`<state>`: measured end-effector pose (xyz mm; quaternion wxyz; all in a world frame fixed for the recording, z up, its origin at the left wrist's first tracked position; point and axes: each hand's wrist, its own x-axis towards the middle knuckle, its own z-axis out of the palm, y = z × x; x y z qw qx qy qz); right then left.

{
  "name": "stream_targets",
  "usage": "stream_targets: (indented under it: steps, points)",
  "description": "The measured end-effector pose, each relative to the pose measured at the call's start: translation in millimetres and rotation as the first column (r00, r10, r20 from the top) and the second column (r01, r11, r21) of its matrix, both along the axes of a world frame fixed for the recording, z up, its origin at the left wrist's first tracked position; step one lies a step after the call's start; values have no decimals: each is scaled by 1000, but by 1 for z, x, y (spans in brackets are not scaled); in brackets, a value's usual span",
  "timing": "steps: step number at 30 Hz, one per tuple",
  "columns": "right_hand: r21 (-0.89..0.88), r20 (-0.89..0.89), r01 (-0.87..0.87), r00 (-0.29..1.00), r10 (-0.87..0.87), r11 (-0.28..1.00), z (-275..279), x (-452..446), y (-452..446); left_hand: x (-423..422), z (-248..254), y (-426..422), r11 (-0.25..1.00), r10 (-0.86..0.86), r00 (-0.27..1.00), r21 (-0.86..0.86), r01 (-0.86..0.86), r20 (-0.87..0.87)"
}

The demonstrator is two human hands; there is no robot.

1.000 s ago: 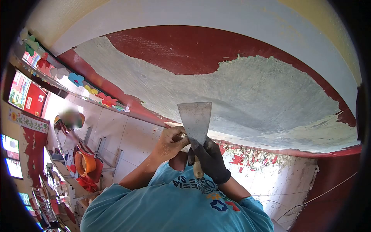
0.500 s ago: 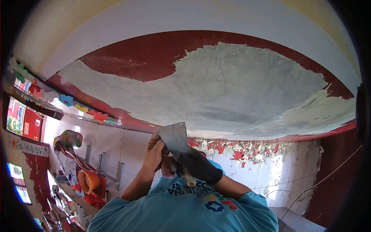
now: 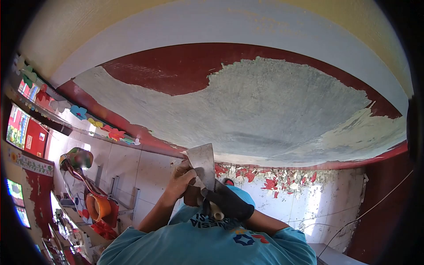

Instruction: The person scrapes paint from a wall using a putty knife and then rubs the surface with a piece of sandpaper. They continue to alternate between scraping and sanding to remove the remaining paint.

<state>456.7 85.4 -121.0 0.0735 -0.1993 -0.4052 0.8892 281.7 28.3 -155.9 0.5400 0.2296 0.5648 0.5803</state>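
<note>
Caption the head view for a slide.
Scraper in the gloved right grip, bare left grip at its blade, before a patchy red-and-grey wall.

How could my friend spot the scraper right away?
Find the big red wall with the large grey patch, then look below it to the blue shirt. In front of the shirt, the black-gloved right hand holds the scraper, with the bare left hand beside it. Its flat grey blade, widest at the far end, sets it apart from both hands.
</note>
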Motion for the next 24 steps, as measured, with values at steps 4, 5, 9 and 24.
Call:
stream_targets:
  steps: [4, 5, 9, 24]
  points:
    - [-42, 134, -11, 991, 16, 999, 2, 7, 4, -8, 9, -1, 987, -144, 986, -87, 137, -83]
    - [-37, 135, -13, 991, 18, 999, 4, 8, 5, -6, 9, -2, 991, -109, 985, -87, 98, -134]
    - [-19, 79, 11, 997, -10, 1000, 2, 11, 4, -15, -2, -20, 950, -304, 936, -131, 284, -177]
    - [54, -16, 6, 1000, -6, 999, 28, 18, 7, -40, 28, -23, 861, -508, 826, -116, 495, -244]
